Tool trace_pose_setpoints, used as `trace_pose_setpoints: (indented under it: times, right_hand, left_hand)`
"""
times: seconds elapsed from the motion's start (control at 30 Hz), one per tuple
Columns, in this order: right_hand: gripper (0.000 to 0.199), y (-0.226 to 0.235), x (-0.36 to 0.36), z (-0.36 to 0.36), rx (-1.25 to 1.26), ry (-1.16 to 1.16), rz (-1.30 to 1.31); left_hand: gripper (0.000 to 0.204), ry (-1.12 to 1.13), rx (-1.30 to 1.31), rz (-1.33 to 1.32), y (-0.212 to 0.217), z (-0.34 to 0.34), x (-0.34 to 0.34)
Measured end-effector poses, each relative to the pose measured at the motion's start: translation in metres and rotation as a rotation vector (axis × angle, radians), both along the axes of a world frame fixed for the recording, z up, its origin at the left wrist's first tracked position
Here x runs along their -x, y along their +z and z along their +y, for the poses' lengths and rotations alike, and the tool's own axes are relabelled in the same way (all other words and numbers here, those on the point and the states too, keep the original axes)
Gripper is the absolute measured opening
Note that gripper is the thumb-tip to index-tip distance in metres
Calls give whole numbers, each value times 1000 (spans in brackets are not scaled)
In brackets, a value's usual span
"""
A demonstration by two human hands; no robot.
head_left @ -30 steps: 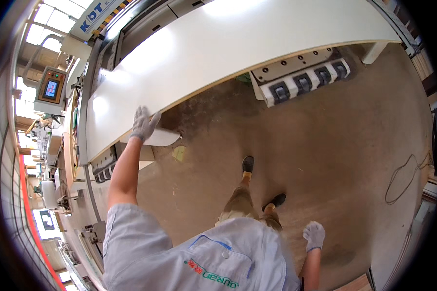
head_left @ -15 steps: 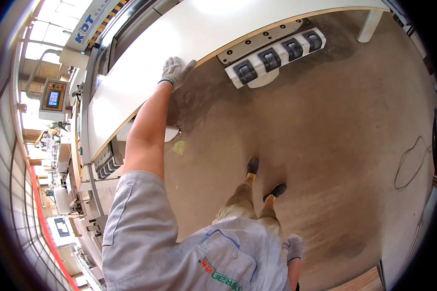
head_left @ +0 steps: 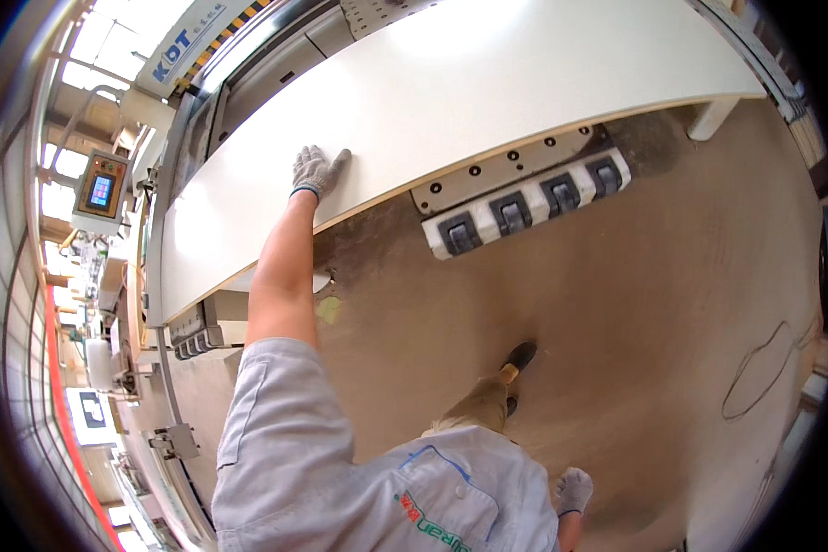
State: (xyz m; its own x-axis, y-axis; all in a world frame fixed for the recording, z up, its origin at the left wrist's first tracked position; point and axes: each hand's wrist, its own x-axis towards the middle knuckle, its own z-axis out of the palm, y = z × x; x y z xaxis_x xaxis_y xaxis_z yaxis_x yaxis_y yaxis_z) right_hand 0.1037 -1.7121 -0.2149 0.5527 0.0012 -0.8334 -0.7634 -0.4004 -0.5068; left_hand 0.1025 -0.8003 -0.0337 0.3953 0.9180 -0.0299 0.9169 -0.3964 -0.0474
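Note:
A long white panel (head_left: 488,92) with a thin light-brown edge lies flat across the top of the view, over a machine. My left hand (head_left: 316,172), in a grey knit glove, rests palm down on it near the front edge, fingers spread and thumb pointing right. My right hand (head_left: 575,490), gloved the same way, hangs low beside my body at the lower right, away from the panel. Its fingers look curled in, and no object shows in it.
Below the panel's edge juts a white support with black rollers (head_left: 513,213); another roller support (head_left: 196,336) stands at left. A control box with a screen (head_left: 100,190) is at the far left. A table leg (head_left: 711,120) stands at upper right, and a cable (head_left: 754,377) lies on the floor.
My left hand has gone from the panel's front edge to farther in on its top. More of the panel is in view, and my feet have stepped. My right hand still hangs low.

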Motion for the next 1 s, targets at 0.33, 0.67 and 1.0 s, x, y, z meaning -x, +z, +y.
trace_pose_setpoints:
  times: [0.33,0.67,1.0]
  right_hand:
    - [26,38,-144,80,-112,27,14]
    - [22,-34,-268,-28,-314,-318,115]
    - [17,-87,-470,-176,-621,-455,430]
  left_hand:
    - [119,-24,-2,-2,-2,-3,-167]
    - [116,-254,33,-17,4,-123,-439]
    - [115,-327,-18,-50,7,-249,-630]
